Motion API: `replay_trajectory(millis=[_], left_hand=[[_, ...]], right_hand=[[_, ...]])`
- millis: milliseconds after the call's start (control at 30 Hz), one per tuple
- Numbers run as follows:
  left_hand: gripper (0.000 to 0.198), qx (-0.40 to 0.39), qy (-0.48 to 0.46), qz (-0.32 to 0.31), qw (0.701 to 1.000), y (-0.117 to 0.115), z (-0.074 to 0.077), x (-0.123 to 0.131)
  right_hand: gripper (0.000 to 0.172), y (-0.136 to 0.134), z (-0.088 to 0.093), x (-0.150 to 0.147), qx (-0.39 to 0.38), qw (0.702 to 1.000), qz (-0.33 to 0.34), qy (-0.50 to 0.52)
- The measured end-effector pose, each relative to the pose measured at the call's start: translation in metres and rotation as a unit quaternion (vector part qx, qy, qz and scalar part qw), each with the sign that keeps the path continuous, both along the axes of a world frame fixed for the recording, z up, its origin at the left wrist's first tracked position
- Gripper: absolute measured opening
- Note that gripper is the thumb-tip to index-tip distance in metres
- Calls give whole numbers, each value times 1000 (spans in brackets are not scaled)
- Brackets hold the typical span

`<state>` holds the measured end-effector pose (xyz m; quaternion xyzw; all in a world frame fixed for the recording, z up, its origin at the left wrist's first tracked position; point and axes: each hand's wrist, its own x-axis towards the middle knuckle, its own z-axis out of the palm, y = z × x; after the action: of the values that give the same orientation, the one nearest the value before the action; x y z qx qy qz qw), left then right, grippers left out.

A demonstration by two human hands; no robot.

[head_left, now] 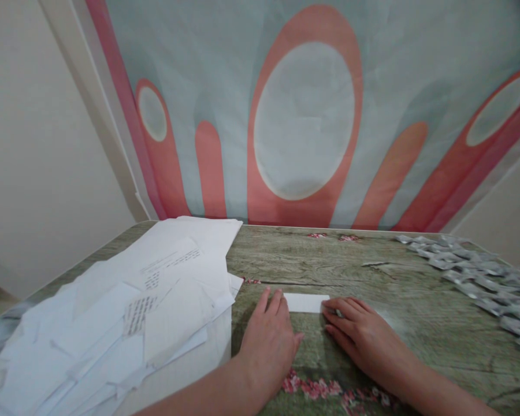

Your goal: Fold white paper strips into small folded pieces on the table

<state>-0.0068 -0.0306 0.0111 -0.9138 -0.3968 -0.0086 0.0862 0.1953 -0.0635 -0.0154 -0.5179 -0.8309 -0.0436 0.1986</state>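
Note:
A small white folded strip of paper point(305, 302) lies on the wood-patterned table point(372, 277) just ahead of me. My left hand point(269, 341) lies flat on the table with its fingers stretched out, the fingertips at the strip's left end. My right hand point(360, 334) also lies flat, fingers extended, with the fingertips touching the strip's right end. Neither hand grips anything.
A loose pile of white paper sheets point(125, 312), some with printed text, covers the left of the table. Several small grey folded pieces point(481, 274) lie in rows at the right. A patterned red and grey cloth point(303, 115) hangs behind the table.

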Motion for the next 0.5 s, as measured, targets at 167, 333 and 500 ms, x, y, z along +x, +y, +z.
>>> replay_trajectory(millis=[167,333,500], left_hand=[[49,23,8,-7,1000,1,-7,0],[39,70,-12,-43,997,4,-16,0],[41,105,-49,-57,992,6,-22,0]], right_hand=[[21,2,-1,11,-14,999,-7,28],[21,5,-13,17,-13,995,4,102],[29,12,-27,21,-11,988,-34,148]])
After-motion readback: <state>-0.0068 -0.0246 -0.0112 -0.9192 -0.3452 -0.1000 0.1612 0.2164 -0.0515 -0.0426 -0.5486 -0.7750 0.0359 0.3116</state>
